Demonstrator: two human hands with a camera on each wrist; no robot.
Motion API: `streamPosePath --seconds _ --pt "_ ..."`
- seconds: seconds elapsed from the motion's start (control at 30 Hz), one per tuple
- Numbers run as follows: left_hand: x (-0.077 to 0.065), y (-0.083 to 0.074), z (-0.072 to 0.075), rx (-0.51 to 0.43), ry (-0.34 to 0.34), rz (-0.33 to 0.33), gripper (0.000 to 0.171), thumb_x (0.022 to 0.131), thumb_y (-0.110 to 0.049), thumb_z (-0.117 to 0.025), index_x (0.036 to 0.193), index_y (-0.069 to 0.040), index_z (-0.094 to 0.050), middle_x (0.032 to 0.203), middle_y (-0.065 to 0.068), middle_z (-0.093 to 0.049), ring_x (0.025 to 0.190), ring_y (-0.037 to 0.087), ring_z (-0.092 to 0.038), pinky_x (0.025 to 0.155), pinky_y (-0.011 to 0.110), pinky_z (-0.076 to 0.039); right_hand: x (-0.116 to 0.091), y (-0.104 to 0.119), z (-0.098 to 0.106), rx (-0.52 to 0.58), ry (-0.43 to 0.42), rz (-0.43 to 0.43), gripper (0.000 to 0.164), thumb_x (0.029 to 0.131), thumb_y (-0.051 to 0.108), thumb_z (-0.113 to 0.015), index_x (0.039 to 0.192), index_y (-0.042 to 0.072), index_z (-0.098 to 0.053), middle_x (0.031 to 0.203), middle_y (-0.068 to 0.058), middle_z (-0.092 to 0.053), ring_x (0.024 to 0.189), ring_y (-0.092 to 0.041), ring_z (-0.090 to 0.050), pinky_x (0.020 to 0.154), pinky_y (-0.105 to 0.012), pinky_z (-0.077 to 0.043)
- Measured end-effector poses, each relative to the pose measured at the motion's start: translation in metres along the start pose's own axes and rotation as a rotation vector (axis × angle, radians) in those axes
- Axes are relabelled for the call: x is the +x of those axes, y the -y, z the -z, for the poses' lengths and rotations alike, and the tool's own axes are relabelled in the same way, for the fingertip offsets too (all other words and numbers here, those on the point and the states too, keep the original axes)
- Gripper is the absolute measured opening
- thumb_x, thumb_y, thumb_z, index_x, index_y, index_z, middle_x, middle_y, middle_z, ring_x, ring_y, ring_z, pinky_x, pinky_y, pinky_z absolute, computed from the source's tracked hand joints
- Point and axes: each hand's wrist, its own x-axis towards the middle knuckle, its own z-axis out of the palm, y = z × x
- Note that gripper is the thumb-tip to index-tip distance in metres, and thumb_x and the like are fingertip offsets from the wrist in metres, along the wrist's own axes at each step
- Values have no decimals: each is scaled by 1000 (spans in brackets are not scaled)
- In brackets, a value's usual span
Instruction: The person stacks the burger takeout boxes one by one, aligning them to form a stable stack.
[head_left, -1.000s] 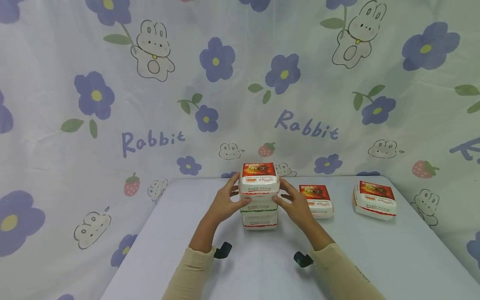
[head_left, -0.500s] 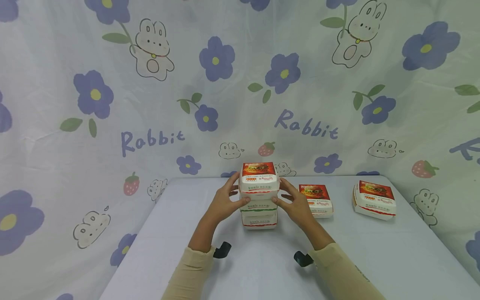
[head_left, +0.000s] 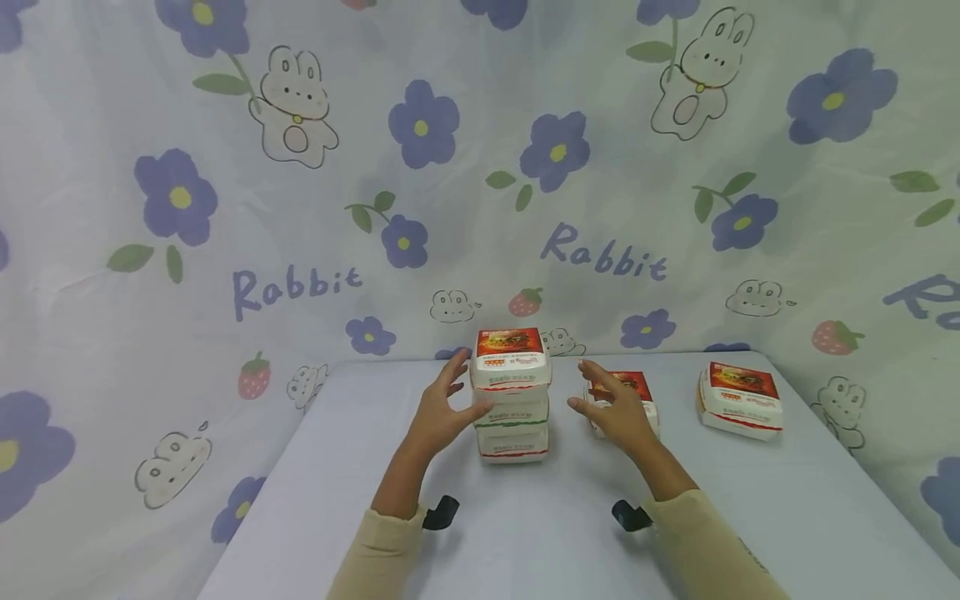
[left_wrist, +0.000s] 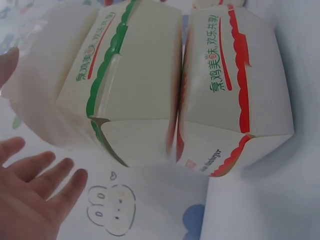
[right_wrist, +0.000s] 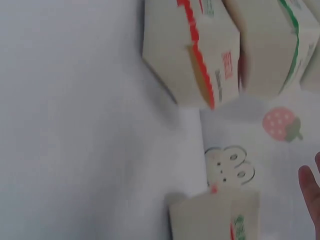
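Observation:
Three burger boxes stand stacked near the back of the table. The top burger box (head_left: 512, 360) has a red burger picture on its lid and a red wavy band. Below it is the middle box (left_wrist: 142, 60) with a green band, and the bottom box (left_wrist: 240, 95) has a red band. My left hand (head_left: 442, 414) is at the stack's left side, fingers spread and thumb close by the top box's lower edge. To the right of the stack, my right hand (head_left: 622, 412) hovers apart from it with spread fingers, partly hiding another burger box (head_left: 633, 385) behind it.
A further burger box (head_left: 741, 400) sits slightly turned at the right on the white table (head_left: 510, 533). Behind the table hangs a curtain (head_left: 480, 200) printed with rabbits and flowers. Dark wrist cameras stick out from both cuffs.
Both hands have let go of the top box, which stays on the stack. The right hand has moved away to the right; the left has shifted slightly left. The head view has turned a little.

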Motion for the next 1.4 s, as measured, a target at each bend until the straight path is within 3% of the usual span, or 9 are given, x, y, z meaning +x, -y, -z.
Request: streamPosePath --seconds 0.2,0.37,0.53,0.67,0.87,1.1,1.27,1.4 --pt "0 -1 0 -10 -52 -52 95 77 -54 -77 153 -23 -30 151 4 -40 132 29 -45 102 49 -43 -2 -19 21 -12 2 -58 79 81 43 -78 149 24 -43 146 -9 -46 122 -38 -53 95 -53 -47" --pt "2 -4 -2 -21 -56 -124 93 80 -49 -77 152 -15 -31 151 7 -39 136 23 -39 105 45 -40 -10 -38 39 -88 -25 -126 83 80 53 -74 150 25 -39 152 -11 -38 136 -40 -35 103 -64 -33" --pt "4 -6 -2 -17 -73 -147 92 80 -48 -77 152 -12 -32 151 8 -39 137 21 -38 106 44 -40 -15 -59 51 -163 -70 -100 84 81 52 -75 149 18 -41 156 -10 -31 143 -39 -19 106 -69 -20" --pt "7 -8 -2 -14 -79 -142 92 80 -49 -77 152 -14 -32 153 6 -37 136 25 -40 105 46 -39 -17 -70 56 -195 -55 -113 87 82 52 -73 150 10 -38 158 -14 -25 144 -41 -15 106 -70 -18" --pt "11 -12 -5 2 -69 -105 92 79 -55 -74 153 -22 -30 155 -2 -32 135 30 -40 105 52 -38 -17 -79 62 -182 17 -183 97 83 57 -69 155 9 -24 160 -19 -12 143 -46 -10 106 -69 -19" --pt "14 -12 -6 10 -73 -71 93 78 -56 -75 153 -26 -29 156 -4 -31 133 35 -41 101 59 -39 -14 -87 62 -190 136 -266 117 74 62 -74 157 11 -9 159 -24 0 141 -51 -3 105 -72 -10" --pt "16 -12 -5 8 -79 -74 93 77 -57 -75 153 -25 -31 155 -4 -32 133 35 -42 99 59 -41 -15 -91 61 -209 173 -244 125 69 64 -77 156 6 -9 158 -27 -4 141 -51 -5 107 -70 -12" --pt "17 -13 -5 10 -80 -68 93 76 -59 -74 152 -27 -32 155 -4 -33 132 35 -42 98 60 -42 -16 -94 60 -198 200 -223 121 72 59 -78 156 5 -10 158 -27 -5 141 -51 -5 107 -69 -12"
